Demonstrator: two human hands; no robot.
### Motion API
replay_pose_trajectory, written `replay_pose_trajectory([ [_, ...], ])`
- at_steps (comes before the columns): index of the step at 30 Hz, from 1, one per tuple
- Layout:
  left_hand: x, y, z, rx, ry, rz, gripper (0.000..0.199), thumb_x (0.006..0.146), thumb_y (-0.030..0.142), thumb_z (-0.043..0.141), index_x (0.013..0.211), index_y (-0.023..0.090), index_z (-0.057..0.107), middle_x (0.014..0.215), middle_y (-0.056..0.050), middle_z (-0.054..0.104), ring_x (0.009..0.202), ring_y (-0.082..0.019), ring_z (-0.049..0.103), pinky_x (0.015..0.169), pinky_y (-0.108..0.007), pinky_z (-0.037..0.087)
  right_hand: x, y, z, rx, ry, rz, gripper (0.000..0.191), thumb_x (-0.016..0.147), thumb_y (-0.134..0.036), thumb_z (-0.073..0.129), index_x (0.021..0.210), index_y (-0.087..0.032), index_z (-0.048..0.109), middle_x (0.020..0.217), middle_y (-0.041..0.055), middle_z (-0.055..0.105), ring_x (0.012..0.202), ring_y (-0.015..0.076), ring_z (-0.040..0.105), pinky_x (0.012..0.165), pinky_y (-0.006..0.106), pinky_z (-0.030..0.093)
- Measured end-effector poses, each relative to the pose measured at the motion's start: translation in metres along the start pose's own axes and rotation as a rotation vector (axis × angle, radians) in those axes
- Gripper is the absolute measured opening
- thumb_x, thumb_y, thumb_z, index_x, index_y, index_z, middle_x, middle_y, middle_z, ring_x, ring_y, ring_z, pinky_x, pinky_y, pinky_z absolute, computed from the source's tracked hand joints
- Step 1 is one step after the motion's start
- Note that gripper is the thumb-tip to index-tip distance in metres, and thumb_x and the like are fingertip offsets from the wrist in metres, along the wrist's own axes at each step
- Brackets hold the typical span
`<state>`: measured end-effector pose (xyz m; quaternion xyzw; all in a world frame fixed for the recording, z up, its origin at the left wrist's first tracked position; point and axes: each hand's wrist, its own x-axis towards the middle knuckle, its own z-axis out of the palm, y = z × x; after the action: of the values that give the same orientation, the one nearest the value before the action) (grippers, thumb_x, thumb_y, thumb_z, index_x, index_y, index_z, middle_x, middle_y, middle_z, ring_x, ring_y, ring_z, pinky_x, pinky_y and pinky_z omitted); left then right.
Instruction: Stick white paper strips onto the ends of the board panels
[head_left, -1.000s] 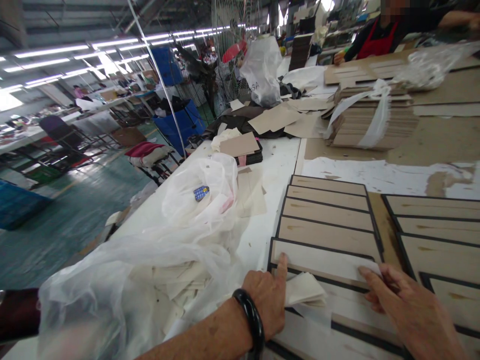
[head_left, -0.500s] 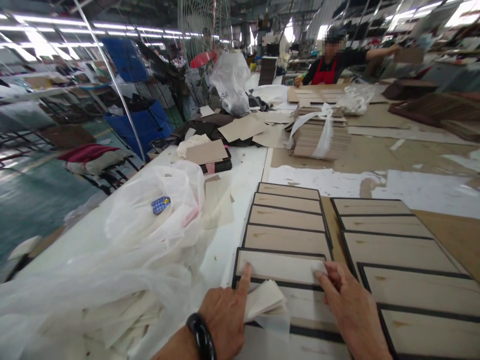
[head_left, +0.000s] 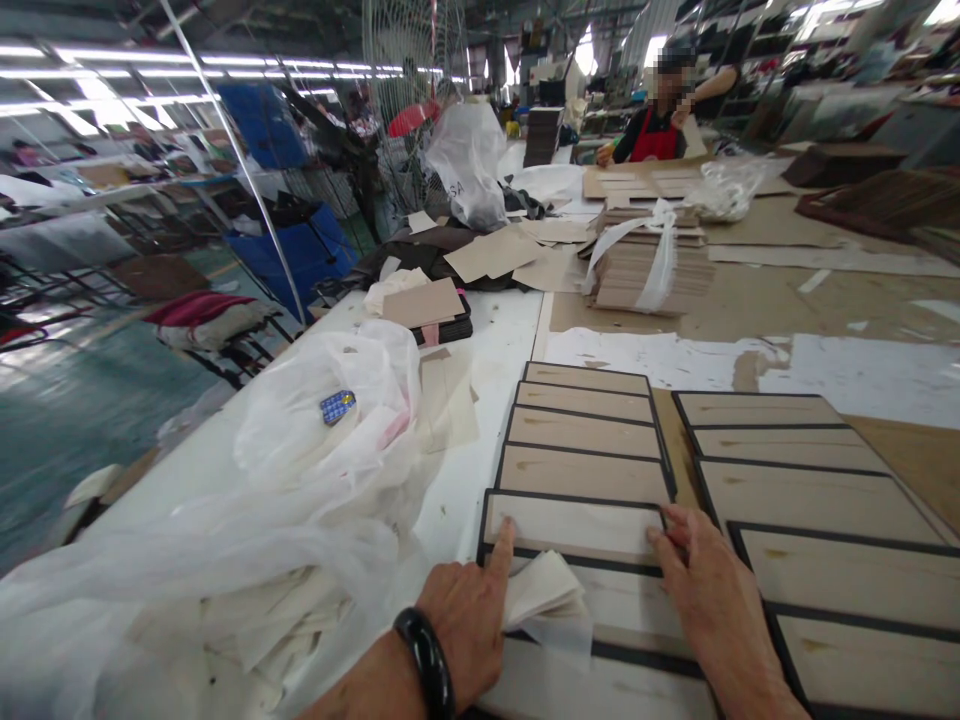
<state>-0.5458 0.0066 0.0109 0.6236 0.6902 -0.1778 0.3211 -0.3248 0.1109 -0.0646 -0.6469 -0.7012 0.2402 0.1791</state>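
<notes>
A white paper strip (head_left: 574, 525) lies along a beige panel with a black edge (head_left: 489, 510). My left hand (head_left: 466, 615) presses its outstretched index fingertip on the strip's left end. Its other fingers are closed on a small stack of cream paper strips (head_left: 546, 590), which fans out over the panel below. At the strip's right end, my right hand (head_left: 712, 590) has thumb and index finger closed about the corner; the exact contact is partly hidden. Similar black-edged panels (head_left: 585, 440) overlap in a column beyond my hands, and a second column (head_left: 817, 500) lies to the right.
A crumpled white plastic bag (head_left: 330, 480) with paper pieces covers the table's left side, a blue-patterned packet (head_left: 337, 406) on it. Farther off are a tied stack of boards (head_left: 645, 265) and a small dark stack (head_left: 442, 325). A person in a red apron (head_left: 654, 146) works across the table.
The strip's right end, lifted in my right fingers before, now lies flatter on the panel. My left fingertip stays on its left end. The far person's raised arm has drawn inward.
</notes>
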Motion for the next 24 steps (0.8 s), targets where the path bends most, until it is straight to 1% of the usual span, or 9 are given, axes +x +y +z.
replay_pose_trajectory([
  [2, -0.001, 0.000, 0.000, 0.002, 0.001, 0.015, 0.091, 0.065, 0.012, 0.047, 0.141, 0.006, -0.003, 0.101, -0.018, 0.064, 0.089, -0.033, 0.061, 0.077, -0.047, 0.047, -0.007, -0.004, -0.001, -0.107, 0.138, -0.077, 0.035, 0.083, -0.037, 0.036, 0.104, -0.014, 0.053, 0.097, 0.0139, 0.060, 0.088, 0.0277, 0.059, 0.074, 0.041, 0.048],
  [4, -0.001, 0.001, 0.000, 0.009, -0.005, 0.022, 0.092, 0.064, 0.011, 0.047, 0.141, 0.006, -0.004, 0.102, -0.019, 0.064, 0.089, -0.033, 0.061, 0.076, -0.047, 0.047, -0.019, -0.015, 0.003, -0.200, 0.235, -0.250, 0.035, 0.086, -0.032, 0.034, 0.109, -0.015, 0.053, 0.107, 0.0153, 0.059, 0.097, 0.0285, 0.057, 0.078, 0.042, 0.046],
  [7, 0.000, 0.001, -0.001, 0.034, 0.002, 0.002, 0.090, 0.065, 0.010, 0.046, 0.141, 0.005, -0.001, 0.099, -0.019, 0.065, 0.089, -0.033, 0.061, 0.077, -0.046, 0.047, -0.038, -0.037, 0.020, -0.250, 0.186, -0.650, 0.034, 0.088, -0.022, 0.035, 0.117, -0.017, 0.051, 0.120, 0.0109, 0.057, 0.112, 0.0245, 0.050, 0.091, 0.038, 0.041],
  [9, 0.001, 0.001, -0.001, 0.042, 0.008, -0.007, 0.088, 0.065, 0.009, 0.045, 0.141, 0.005, 0.001, 0.098, -0.019, 0.065, 0.089, -0.033, 0.061, 0.078, -0.046, 0.047, -0.044, -0.046, 0.031, -0.273, 0.135, -0.790, 0.033, 0.087, -0.021, 0.039, 0.117, -0.016, 0.052, 0.121, 0.0090, 0.058, 0.115, 0.0229, 0.049, 0.092, 0.035, 0.040],
  [11, 0.002, 0.001, -0.001, 0.035, 0.014, 0.000, 0.088, 0.065, 0.009, 0.045, 0.141, 0.005, 0.001, 0.098, -0.019, 0.066, 0.089, -0.033, 0.062, 0.077, -0.047, 0.047, -0.044, -0.042, 0.033, -0.319, 0.142, -0.799, 0.032, 0.088, -0.023, 0.041, 0.115, -0.012, 0.054, 0.120, 0.0107, 0.059, 0.113, 0.0235, 0.051, 0.090, 0.036, 0.041],
  [14, 0.001, 0.000, -0.002, 0.017, 0.014, 0.021, 0.088, 0.065, 0.010, 0.046, 0.141, 0.004, 0.000, 0.097, -0.020, 0.066, 0.087, -0.034, 0.062, 0.076, -0.049, 0.048, -0.040, -0.018, 0.019, -0.407, 0.216, -0.751, 0.037, 0.089, -0.030, 0.036, 0.115, -0.008, 0.053, 0.118, 0.0157, 0.059, 0.109, 0.0261, 0.054, 0.087, 0.040, 0.042],
  [18, -0.007, 0.000, -0.008, 0.024, 0.031, 0.041, 0.087, 0.064, 0.011, 0.048, 0.140, 0.002, 0.007, 0.096, -0.021, 0.065, 0.086, -0.035, 0.062, 0.074, -0.048, 0.049, -0.035, 0.010, 0.005, -0.465, 0.301, -0.769, 0.037, 0.089, -0.026, 0.029, 0.116, -0.015, 0.051, 0.116, 0.0139, 0.061, 0.104, 0.0250, 0.058, 0.085, 0.043, 0.042],
  [21, -0.013, 0.006, -0.014, 0.036, 0.073, 0.054, 0.085, 0.064, 0.013, 0.048, 0.140, 0.002, 0.011, 0.095, -0.021, 0.065, 0.084, -0.035, 0.063, 0.073, -0.049, 0.049, -0.034, 0.012, 0.007, -0.489, 0.334, -0.805, 0.037, 0.088, -0.024, 0.029, 0.116, -0.014, 0.050, 0.115, 0.0149, 0.061, 0.101, 0.0254, 0.059, 0.082, 0.044, 0.042],
  [24, -0.007, 0.019, -0.019, 0.032, 0.102, 0.163, 0.088, 0.064, 0.016, 0.048, 0.141, 0.005, 0.007, 0.095, -0.020, 0.066, 0.083, -0.035, 0.063, 0.072, -0.049, 0.050, -0.033, 0.009, 0.009, -0.513, 0.348, -0.845, 0.039, 0.087, -0.027, 0.031, 0.117, -0.009, 0.048, 0.113, 0.0175, 0.062, 0.101, 0.0268, 0.059, 0.080, 0.043, 0.043],
])
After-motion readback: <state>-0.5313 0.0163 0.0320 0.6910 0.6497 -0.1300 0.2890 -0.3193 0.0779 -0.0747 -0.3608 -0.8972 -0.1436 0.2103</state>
